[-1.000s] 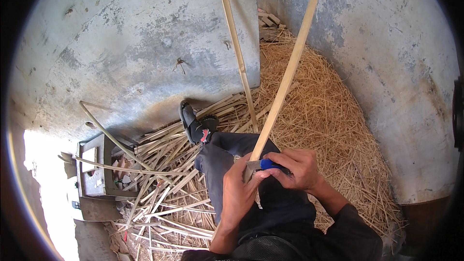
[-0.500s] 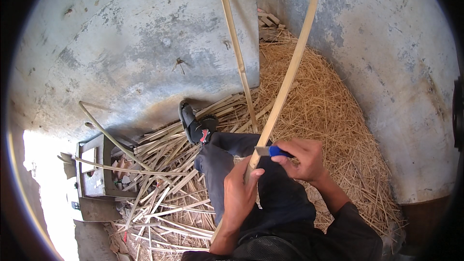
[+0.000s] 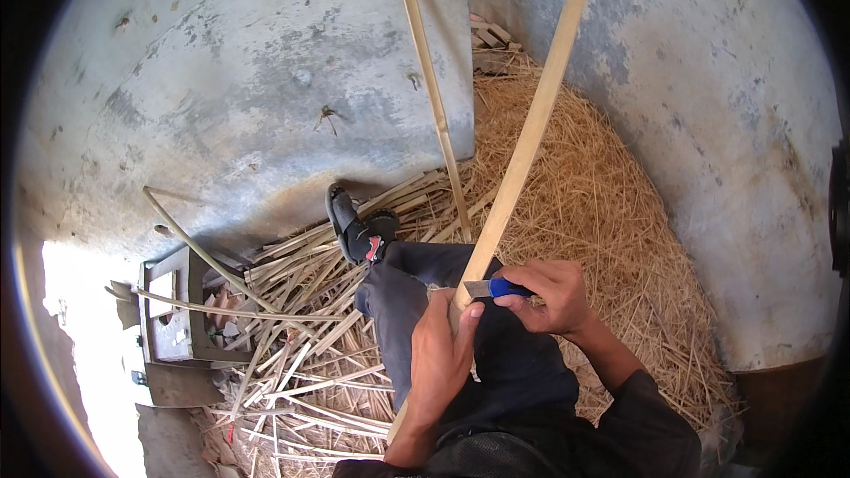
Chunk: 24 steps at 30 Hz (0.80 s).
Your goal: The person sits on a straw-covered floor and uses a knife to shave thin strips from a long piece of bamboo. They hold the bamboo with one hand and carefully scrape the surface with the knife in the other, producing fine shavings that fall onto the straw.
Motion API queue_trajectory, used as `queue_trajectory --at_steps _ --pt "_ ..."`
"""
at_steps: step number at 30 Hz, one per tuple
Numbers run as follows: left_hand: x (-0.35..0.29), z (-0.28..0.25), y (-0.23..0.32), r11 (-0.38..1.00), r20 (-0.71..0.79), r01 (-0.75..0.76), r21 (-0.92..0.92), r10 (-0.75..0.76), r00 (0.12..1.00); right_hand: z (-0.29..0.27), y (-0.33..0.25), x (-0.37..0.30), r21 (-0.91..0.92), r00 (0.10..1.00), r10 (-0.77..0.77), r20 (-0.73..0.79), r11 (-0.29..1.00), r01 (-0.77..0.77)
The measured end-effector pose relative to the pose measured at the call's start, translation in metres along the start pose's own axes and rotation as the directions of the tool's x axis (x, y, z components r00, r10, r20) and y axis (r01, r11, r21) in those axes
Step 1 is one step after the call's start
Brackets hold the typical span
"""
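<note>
A long pale bamboo strip (image 3: 526,146) slants from my lap up to the far wall. My left hand (image 3: 440,350) is wrapped round its lower part, thumb along the near face. In my right hand (image 3: 556,294) is a blue-handled knife (image 3: 507,288), gripped with bent fingers. Its short grey blade lies across the strip just beyond my left thumb and touches the wood. The strip's lowest stretch passes under my left wrist and is partly hidden. My dark-trousered legs lie beneath both hands.
A heap of fine shavings (image 3: 611,212) covers the floor to the right. Many split strips (image 3: 310,301) lie in a tangle at the left, beside a grey box-like cabinet (image 3: 173,305). Another strip (image 3: 432,93) leans on the worn wall (image 3: 239,53). My shoe (image 3: 345,221) rests near that wall.
The knife has slid down the strip toward my left hand, with my right hand moving slightly down and left. My left hand has hardly moved. The strip's face has turned a little.
</note>
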<state>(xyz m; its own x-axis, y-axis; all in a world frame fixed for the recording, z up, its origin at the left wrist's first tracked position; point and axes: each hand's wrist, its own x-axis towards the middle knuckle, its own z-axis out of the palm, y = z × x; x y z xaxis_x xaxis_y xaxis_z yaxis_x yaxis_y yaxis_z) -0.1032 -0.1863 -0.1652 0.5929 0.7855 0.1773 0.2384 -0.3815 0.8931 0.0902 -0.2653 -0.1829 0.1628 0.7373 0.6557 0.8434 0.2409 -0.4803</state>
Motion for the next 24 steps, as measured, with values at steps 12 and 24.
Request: queue_trajectory --at_steps 12,24 --pt "0.000 0.000 0.003 0.993 0.036 0.001 0.116 -0.006 0.999 -0.001 -0.002 0.006 0.031 0.998 -0.007 -0.068 0.999 0.009" --pt "0.001 0.003 -0.002 0.986 0.012 0.040 0.161 -0.042 0.999 -0.004 -0.004 0.012 -0.052 0.998 -0.045 -0.046 0.998 0.042"
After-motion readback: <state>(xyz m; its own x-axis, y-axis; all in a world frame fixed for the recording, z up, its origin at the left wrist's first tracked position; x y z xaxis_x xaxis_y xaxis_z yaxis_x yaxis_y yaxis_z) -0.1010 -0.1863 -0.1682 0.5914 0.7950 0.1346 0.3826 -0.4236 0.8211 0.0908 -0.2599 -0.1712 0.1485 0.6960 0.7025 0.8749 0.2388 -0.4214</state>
